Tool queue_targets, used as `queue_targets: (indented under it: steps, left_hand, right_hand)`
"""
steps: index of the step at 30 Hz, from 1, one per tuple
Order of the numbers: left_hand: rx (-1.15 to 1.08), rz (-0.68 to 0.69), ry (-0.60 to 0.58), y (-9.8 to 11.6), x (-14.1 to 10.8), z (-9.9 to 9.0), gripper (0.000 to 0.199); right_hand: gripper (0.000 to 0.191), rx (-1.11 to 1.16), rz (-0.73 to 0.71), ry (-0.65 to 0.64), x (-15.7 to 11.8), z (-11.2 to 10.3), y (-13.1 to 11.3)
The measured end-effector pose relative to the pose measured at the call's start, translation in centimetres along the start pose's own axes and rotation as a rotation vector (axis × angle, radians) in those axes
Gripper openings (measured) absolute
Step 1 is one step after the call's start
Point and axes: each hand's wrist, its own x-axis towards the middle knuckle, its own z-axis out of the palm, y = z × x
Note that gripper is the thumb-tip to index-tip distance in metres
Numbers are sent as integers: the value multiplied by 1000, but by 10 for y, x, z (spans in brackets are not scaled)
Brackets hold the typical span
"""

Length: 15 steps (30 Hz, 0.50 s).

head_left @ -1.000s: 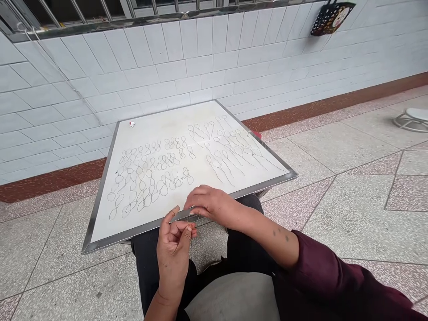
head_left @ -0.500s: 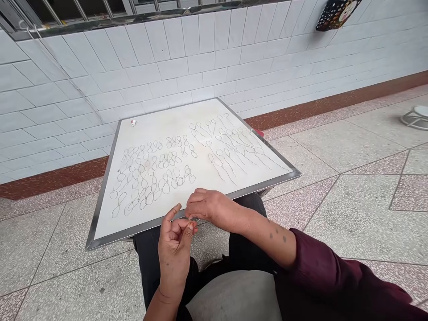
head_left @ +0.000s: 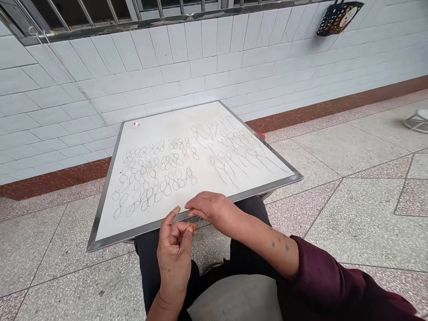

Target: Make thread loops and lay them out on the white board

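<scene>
Two bare hands of mine meet just beyond the near edge of the white board (head_left: 167, 116); my left hand (head_left: 174, 252) pinches a thin wire loop (head_left: 199, 220) between thumb and forefinger, its other fingers curled and one raised; my right hand (head_left: 214, 210) arches over the loop from the other side, fingers bent close together, though I cannot tell whether they grip it; the loop shows between my hands, off the board and above my lap.

On the board's left part lie rows of figure-eight wires (head_left: 120, 206), some overlapping; on its right part lie single-loop wires (head_left: 229, 162) with long tails, slanting toward the near right edge; a small red-and-white object (head_left: 136, 125) sits by the far left corner; a grey metal rim (head_left: 133, 234) frames the board; the tiled wall (head_left: 174, 71) stands behind it; a patterned bag (head_left: 337, 20) hangs at upper right; a round stool (head_left: 416, 121) stands well apart on the floor (head_left: 361, 214).
</scene>
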Motion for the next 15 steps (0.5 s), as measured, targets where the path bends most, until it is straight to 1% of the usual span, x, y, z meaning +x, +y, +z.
queue_targets:
  steps: [2, 8, 11, 15]
  left_hand:
    - [-11, -6, -4, 1, -1, 0, 54]
    - [10, 8, 25, 4, -2, 1, 52]
    - [18, 5, 39, 4, -2, 1, 53]
    - [9, -6, 39, 2, -3, 2, 53]
  right_hand:
    - [11, -18, -5, 7, -2, 2, -1]
    - [9, -2, -17, 91, -4, 8, -4]
    - [11, -15, 14, 76, -4, 7, -7]
    - [25, -19, 13, 27, -5, 7, -11]
